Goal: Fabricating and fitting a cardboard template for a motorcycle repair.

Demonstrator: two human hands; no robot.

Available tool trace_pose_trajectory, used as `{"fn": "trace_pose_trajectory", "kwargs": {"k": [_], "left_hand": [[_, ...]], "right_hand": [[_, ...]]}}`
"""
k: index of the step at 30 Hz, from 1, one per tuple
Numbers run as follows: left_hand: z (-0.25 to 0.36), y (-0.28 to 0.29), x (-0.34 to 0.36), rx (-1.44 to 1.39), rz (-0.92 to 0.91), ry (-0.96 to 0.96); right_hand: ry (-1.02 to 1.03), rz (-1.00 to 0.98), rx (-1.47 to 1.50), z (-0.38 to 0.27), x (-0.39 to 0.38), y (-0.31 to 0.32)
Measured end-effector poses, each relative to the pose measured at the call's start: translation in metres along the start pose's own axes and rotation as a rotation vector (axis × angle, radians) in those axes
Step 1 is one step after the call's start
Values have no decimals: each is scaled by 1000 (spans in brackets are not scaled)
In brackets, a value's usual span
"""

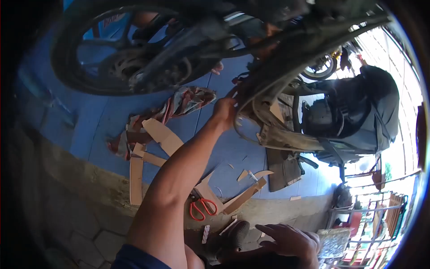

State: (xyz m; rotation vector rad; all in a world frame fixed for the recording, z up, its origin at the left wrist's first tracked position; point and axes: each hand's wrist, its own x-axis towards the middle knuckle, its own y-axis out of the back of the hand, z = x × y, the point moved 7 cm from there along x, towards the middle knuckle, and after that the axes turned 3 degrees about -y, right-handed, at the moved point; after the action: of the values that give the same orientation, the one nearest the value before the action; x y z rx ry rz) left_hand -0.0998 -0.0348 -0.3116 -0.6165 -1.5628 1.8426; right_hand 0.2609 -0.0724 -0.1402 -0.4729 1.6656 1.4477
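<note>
Nearly straight-armed, left hand (225, 111) at the motorcycle (286, 58), can't tell its grip; right hand (289, 240) nearside of the motorcycle, fingers loosely open!

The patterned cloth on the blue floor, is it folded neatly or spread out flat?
Neither: the patterned cloth lies crumpled on the blue floor, showing uneven wrinkles and bunched-up parts.

Motorbike (291, 62): dull, dusty
Tyre (65, 62): matt rubber
Rag (190, 98): creased cloth
Cardboard (163, 136): matt, smooth
Scissor handles (204, 200): smooth plastic
</note>
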Motion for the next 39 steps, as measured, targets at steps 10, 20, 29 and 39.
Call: {"fn": "trace_pose_trajectory", "kwargs": {"k": [10,20,29,39], "left_hand": [[10,-5,-2,207,130,-41],[18,10,6,392,91,-27],[10,31,26,403,90,-18],[-4,0,6,61,-180,125]], "right_hand": [[229,131,147,29,-27,0],[244,207,172,39,-57,-1],[242,283,187,48,-59,1],[584,387,220,31,-61,6]]}}
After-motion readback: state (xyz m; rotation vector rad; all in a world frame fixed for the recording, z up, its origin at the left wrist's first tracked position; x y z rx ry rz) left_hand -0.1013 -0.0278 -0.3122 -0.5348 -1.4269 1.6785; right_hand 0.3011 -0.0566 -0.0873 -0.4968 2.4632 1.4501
